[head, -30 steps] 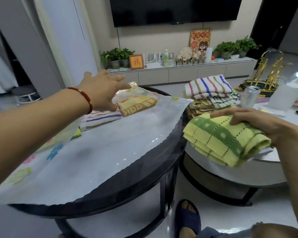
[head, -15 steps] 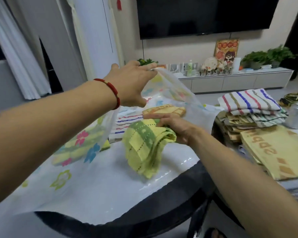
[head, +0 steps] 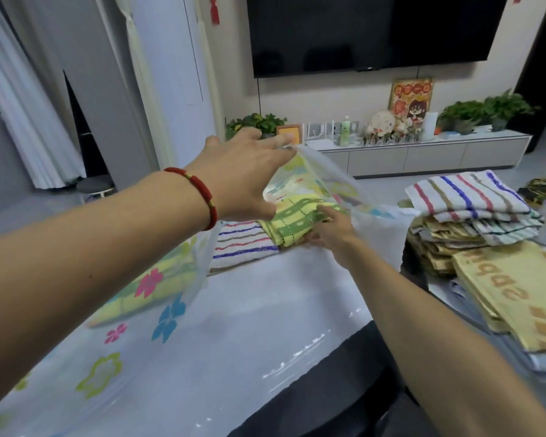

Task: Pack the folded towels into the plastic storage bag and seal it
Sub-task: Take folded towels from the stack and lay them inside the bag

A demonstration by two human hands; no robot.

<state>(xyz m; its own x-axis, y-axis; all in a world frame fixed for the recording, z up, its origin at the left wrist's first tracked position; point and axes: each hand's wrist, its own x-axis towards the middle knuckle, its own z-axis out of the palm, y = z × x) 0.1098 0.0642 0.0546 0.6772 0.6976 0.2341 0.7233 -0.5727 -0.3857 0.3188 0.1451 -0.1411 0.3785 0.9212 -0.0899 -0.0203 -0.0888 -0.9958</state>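
Two hands share this: our left hand point(head: 249, 171) pinches the storage bag point(head: 316, 181) mouth raised, our right hand point(head: 328, 230) grasps the green checked towel point(head: 292, 220) inside; push it far, flat beside the striped towel point(head: 243, 244).

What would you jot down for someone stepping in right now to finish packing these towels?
Left hand holds the plastic storage bag open by its top flap.
Right hand grips the green checked towel, pushing it inside next to the striped towel already in the bag.
Done: a few towels in.
Left: the stack of towels on the right, then sealing.
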